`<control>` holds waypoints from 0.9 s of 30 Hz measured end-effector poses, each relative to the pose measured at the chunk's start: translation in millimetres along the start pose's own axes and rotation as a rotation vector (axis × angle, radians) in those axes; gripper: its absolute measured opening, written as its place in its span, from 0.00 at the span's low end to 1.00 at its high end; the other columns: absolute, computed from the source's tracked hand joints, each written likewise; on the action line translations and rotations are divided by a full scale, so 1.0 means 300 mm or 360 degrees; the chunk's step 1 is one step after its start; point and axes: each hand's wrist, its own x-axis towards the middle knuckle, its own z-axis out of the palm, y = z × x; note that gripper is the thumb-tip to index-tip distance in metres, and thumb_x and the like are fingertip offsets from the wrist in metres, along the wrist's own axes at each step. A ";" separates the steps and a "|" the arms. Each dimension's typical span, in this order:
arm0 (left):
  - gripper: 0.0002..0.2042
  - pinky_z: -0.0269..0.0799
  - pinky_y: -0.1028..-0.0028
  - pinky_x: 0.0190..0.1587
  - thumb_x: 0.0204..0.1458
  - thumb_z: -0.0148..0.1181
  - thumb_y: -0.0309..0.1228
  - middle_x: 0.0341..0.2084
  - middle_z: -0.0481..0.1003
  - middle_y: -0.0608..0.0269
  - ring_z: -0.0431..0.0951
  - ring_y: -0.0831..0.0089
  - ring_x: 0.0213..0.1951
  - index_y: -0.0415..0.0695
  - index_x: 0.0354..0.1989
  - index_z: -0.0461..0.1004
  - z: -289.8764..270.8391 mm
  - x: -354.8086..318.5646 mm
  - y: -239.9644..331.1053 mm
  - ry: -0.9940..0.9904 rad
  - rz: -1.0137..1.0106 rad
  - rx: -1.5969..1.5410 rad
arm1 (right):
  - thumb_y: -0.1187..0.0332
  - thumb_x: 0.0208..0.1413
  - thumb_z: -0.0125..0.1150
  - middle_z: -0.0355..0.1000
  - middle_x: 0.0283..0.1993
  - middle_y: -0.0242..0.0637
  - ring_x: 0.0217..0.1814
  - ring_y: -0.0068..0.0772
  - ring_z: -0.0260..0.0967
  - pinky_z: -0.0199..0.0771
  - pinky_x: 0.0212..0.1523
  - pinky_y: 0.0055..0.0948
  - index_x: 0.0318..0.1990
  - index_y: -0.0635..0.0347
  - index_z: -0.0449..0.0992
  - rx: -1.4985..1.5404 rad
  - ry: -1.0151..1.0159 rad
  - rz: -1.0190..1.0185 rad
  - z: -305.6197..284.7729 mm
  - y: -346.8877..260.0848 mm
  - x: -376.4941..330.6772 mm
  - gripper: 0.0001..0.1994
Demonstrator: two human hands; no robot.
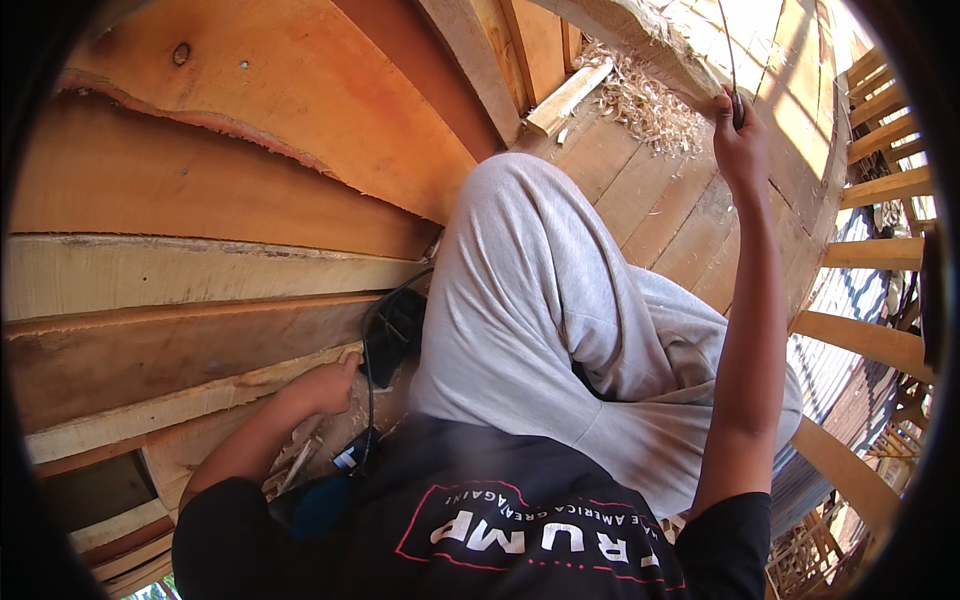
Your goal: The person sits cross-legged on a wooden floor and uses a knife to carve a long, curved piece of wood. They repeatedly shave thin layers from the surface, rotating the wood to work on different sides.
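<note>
My right hand (pixel 740 145), raised at the upper right, is closed round the dark handle of a long thin tool (pixel 732 60). Its shaft looks like a narrow line from here, so I cannot tell whether it is a blade. Right beside that hand is the end of a thick, rough-hewn timber (pixel 660 45). At the lower left, my left hand (pixel 332 388) has its fingers curled near the edge of a plank (pixel 230 395); what they grip, if anything, is hidden. A black cord (pixel 370 400) and a dark cloth or bag (pixel 398 335) lie close to it.
Broad boards (pixel 230 190) form a sloping wall on my left. Wood shavings (pixel 655 110) cover part of the plank floor (pixel 690 210) beside a short wood block (pixel 570 98). Curved wooden ribs (pixel 870 345) line the right side. My bent legs (pixel 540 300) fill the middle.
</note>
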 end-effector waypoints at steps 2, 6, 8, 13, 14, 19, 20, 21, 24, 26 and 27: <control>0.41 0.71 0.56 0.31 0.45 0.54 0.28 0.22 0.74 0.42 0.76 0.47 0.24 0.39 0.66 0.35 0.145 0.092 -0.087 0.0401 0.0437 0.0114 | 0.54 0.61 0.49 0.75 0.40 0.39 0.43 0.27 0.68 0.66 0.46 0.26 0.54 0.63 0.70 -0.0001 0.0031 -0.0017 0.020 0.008 0.002 0.22; 0.43 0.70 0.55 0.31 0.47 0.51 0.30 0.21 0.74 0.42 0.75 0.47 0.24 0.38 0.67 0.29 0.168 0.091 0.000 0.0398 0.0199 0.0033 | 0.56 0.61 0.45 0.73 0.47 0.51 0.51 0.47 0.70 0.67 0.51 0.37 0.55 0.61 0.69 -0.0124 0.0017 0.0028 0.007 0.006 0.003 0.22; 0.44 0.69 0.53 0.29 0.44 0.51 0.28 0.19 0.73 0.42 0.73 0.47 0.22 0.37 0.66 0.28 0.219 0.116 -0.019 0.0430 0.0192 0.0097 | 0.56 0.61 0.45 0.73 0.47 0.51 0.52 0.48 0.70 0.67 0.52 0.37 0.55 0.61 0.69 -0.0159 0.0025 0.0013 0.007 0.003 0.002 0.22; 0.44 0.70 0.54 0.29 0.45 0.51 0.32 0.18 0.73 0.43 0.74 0.47 0.22 0.37 0.66 0.29 0.231 0.116 0.007 0.0443 0.0071 0.0006 | 0.55 0.61 0.49 0.73 0.39 0.37 0.42 0.26 0.65 0.66 0.45 0.26 0.54 0.63 0.70 -0.0071 0.0047 -0.0002 0.004 0.012 0.005 0.22; 0.44 0.70 0.54 0.29 0.45 0.52 0.32 0.18 0.73 0.44 0.74 0.47 0.22 0.37 0.66 0.29 0.228 0.117 0.011 0.0432 0.0064 0.0011 | 0.55 0.62 0.51 0.73 0.35 0.30 0.37 0.16 0.63 0.65 0.41 0.20 0.54 0.65 0.70 -0.0059 0.0073 -0.0027 0.003 0.019 0.006 0.22; 0.44 0.72 0.53 0.34 0.47 0.51 0.34 0.22 0.74 0.40 0.76 0.45 0.27 0.38 0.66 0.27 0.248 0.124 0.010 0.0555 0.0025 -0.0075 | 0.55 0.62 0.51 0.74 0.36 0.30 0.38 0.16 0.63 0.65 0.41 0.20 0.54 0.64 0.70 -0.0003 0.0038 0.0046 0.008 0.004 0.001 0.22; 0.44 0.72 0.53 0.33 0.47 0.51 0.34 0.22 0.74 0.40 0.76 0.45 0.26 0.38 0.66 0.27 0.253 0.127 0.007 0.0571 0.0009 -0.0096 | 0.55 0.62 0.51 0.74 0.36 0.30 0.38 0.16 0.63 0.65 0.41 0.20 0.54 0.64 0.70 -0.0030 0.0063 0.0008 0.008 0.012 0.004 0.22; 0.44 0.72 0.53 0.33 0.47 0.51 0.34 0.22 0.74 0.40 0.76 0.45 0.26 0.38 0.66 0.26 0.251 0.127 0.008 0.0574 0.0008 -0.0112 | 0.54 0.62 0.51 0.73 0.35 0.30 0.36 0.16 0.63 0.65 0.40 0.20 0.54 0.64 0.70 -0.0029 0.0075 -0.0003 0.010 0.012 0.003 0.22; 0.45 0.72 0.53 0.31 0.47 0.51 0.34 0.22 0.74 0.41 0.76 0.46 0.25 0.38 0.66 0.25 0.246 0.128 0.009 0.0599 0.0010 -0.0164 | 0.54 0.62 0.49 0.73 0.37 0.35 0.38 0.23 0.65 0.65 0.41 0.25 0.55 0.62 0.70 -0.0052 0.0065 0.0019 0.011 0.002 -0.002 0.22; 0.45 0.72 0.53 0.30 0.47 0.51 0.34 0.21 0.74 0.41 0.76 0.46 0.24 0.37 0.66 0.25 0.254 0.135 0.000 0.0637 0.0020 -0.0207 | 0.55 0.62 0.45 0.75 0.44 0.47 0.48 0.40 0.72 0.68 0.49 0.35 0.56 0.60 0.69 -0.0101 -0.0004 0.0106 0.004 -0.016 -0.007 0.22; 0.45 0.72 0.53 0.30 0.47 0.51 0.33 0.21 0.74 0.41 0.76 0.46 0.24 0.37 0.66 0.24 0.241 0.128 0.009 0.0659 0.0041 -0.0185 | 0.55 0.61 0.45 0.74 0.44 0.48 0.48 0.41 0.71 0.68 0.49 0.35 0.56 0.60 0.69 -0.0096 -0.0009 0.0122 0.002 -0.017 -0.007 0.22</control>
